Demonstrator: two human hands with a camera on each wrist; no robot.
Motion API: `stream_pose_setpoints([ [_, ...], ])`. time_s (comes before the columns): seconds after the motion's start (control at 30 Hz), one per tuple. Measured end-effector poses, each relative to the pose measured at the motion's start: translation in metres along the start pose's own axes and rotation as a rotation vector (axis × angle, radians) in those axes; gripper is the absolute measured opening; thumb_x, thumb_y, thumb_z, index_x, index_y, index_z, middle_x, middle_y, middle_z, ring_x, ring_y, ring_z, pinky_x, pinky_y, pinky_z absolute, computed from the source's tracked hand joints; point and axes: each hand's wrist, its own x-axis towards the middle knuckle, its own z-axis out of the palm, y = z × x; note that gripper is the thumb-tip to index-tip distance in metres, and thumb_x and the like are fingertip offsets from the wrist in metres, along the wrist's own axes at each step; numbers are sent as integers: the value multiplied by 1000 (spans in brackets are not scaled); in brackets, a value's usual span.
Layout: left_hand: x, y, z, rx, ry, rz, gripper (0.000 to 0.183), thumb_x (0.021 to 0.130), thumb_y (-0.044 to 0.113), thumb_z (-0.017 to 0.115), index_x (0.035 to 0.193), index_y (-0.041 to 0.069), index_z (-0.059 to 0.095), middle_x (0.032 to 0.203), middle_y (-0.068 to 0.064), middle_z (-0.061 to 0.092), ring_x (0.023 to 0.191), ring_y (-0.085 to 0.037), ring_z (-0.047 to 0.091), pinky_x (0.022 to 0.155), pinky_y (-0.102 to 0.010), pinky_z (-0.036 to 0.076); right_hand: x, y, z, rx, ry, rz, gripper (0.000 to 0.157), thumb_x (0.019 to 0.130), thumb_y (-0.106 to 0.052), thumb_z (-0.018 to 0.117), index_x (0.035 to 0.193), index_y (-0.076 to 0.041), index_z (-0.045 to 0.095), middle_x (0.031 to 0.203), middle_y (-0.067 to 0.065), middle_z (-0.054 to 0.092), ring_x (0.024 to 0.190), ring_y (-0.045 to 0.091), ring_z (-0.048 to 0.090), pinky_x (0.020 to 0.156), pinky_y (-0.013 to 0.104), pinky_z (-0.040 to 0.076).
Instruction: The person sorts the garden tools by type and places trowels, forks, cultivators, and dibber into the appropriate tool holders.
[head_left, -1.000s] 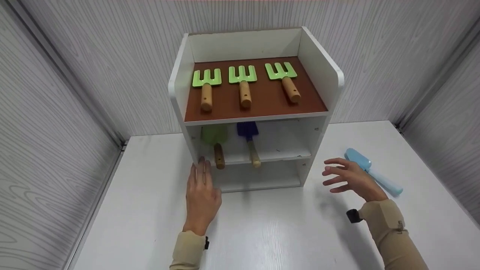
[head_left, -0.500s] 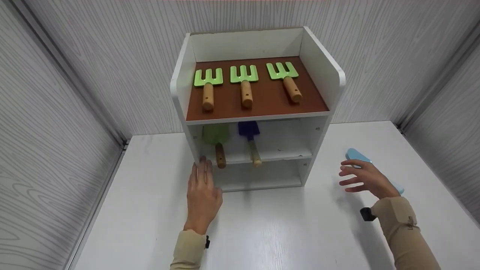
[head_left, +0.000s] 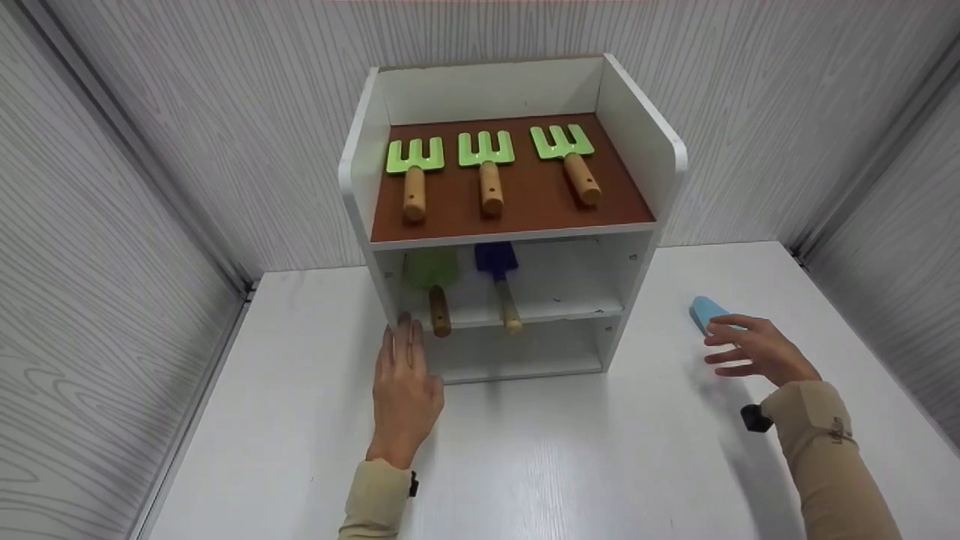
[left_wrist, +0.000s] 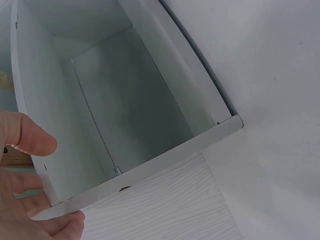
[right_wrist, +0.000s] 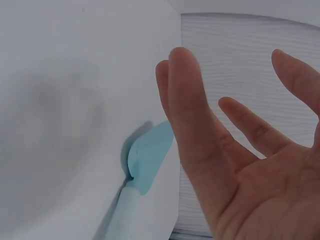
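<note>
My left hand (head_left: 405, 409) rests at the left side panel of a white shelf unit (head_left: 487, 238), fingers extended. In the left wrist view, fingertips (left_wrist: 70, 227) lie on both sides of that panel's front edge. Over a light blue hand trowel (head_left: 705, 311) hovers my right hand (head_left: 765, 351), fingers spread and loosely bent, holding nothing. It hides most of the trowel in the head view; the right wrist view shows the trowel's blade (right_wrist: 150, 155) and pale handle (right_wrist: 122, 215) beside the hand, on the white table (head_left: 525, 465).
Three green hand forks with wooden handles, a left one (head_left: 415, 180), a middle one (head_left: 487, 172) and a right one (head_left: 574, 165), lie on the brown top shelf. Below them are a green trowel (head_left: 437, 300) and a dark blue shovel (head_left: 501, 285), handles jutting forward. Grey wood-grain walls (head_left: 150, 150) enclose the table.
My right hand has moved to the right, from beside the light blue trowel to over it, covering its handle in the head view. The left hand stays at the shelf unit.
</note>
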Motion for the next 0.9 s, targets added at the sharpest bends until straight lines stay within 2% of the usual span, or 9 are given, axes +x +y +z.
stream_pose_setpoints([
  [0.1, -1, 1, 0, -5, -18, -8, 68, 81, -7, 65, 144, -18, 41, 149, -33, 40, 133, -55, 41, 108, -60, 39, 0, 0, -14, -5, 11, -14, 78, 104, -35, 56, 156, 10, 19, 114, 4, 65, 102, 25, 71, 86, 38, 58],
  [0.2, -1, 1, 0, 1, -33, -14, 69, 81, -6, 66, 144, -17, 40, 150, -32, 40, 133, -55, 41, 108, -60, 39, -1, -1, -27, -38, 26, -22, 77, 105, -35, 54, 155, 11, 17, 110, 0, 65, 98, 20, 71, 85, 36, 59],
  [0.33, -1, 2, -1, 19, -38, -14, 68, 82, -5, 66, 144, -18, 41, 149, -33, 41, 131, -55, 42, 107, -60, 40, -3, -4, -40, -100, 63, 2, 79, 106, -37, 51, 154, 14, 15, 125, 20, 60, 97, 18, 71, 84, 34, 58],
  [0.43, 0, 3, -2, 28, -32, -11, 68, 81, -5, 66, 143, -18, 41, 148, -33, 41, 130, -56, 43, 106, -60, 41, -5, -4, -49, -140, 97, 45, 82, 105, -40, 50, 153, 16, 13, 138, 39, 43, 95, 17, 70, 84, 35, 59],
  [0.53, 1, 3, -3, 30, -28, -7, 68, 81, -6, 67, 143, -18, 41, 148, -33, 42, 131, -55, 43, 106, -59, 41, -6, -1, -56, -158, 140, 79, 83, 105, -40, 48, 152, 18, 11, 143, 45, 33, 91, 15, 70, 82, 35, 60],
  [0.63, 0, 3, -2, 36, -28, -4, 69, 80, -6, 68, 142, -18, 42, 148, -33, 42, 131, -54, 43, 107, -59, 40, -7, 4, -62, -169, 207, 85, 80, 105, -38, 47, 150, 19, 13, 142, 47, 33, 87, 15, 69, 80, 35, 60],
  [0.7, 1, 3, -2, 41, -30, -3, 69, 79, -5, 68, 142, -18, 42, 148, -32, 42, 132, -54, 43, 108, -58, 40, -6, 7, -65, -187, 248, 88, 79, 105, -38, 48, 149, 20, 17, 142, 47, 34, 91, 22, 70, 81, 38, 60],
  [0.77, 0, 3, -2, 42, -31, -5, 70, 79, -5, 68, 143, -18, 42, 148, -32, 42, 132, -53, 43, 108, -58, 40, -7, 11, -68, -213, 264, 105, 80, 104, -39, 48, 149, 20, 19, 142, 47, 34, 104, 38, 66, 89, 47, 57],
  [0.9, 0, 4, -2, 35, -33, -9, 71, 80, -5, 70, 143, -18, 41, 149, -32, 40, 133, -53, 42, 109, -58, 38, -8, 18, -73, -272, 201, 176, 85, 102, -47, 46, 150, 17, 15, 148, 47, 24, 135, 62, 30, 103, 71, 37],
])
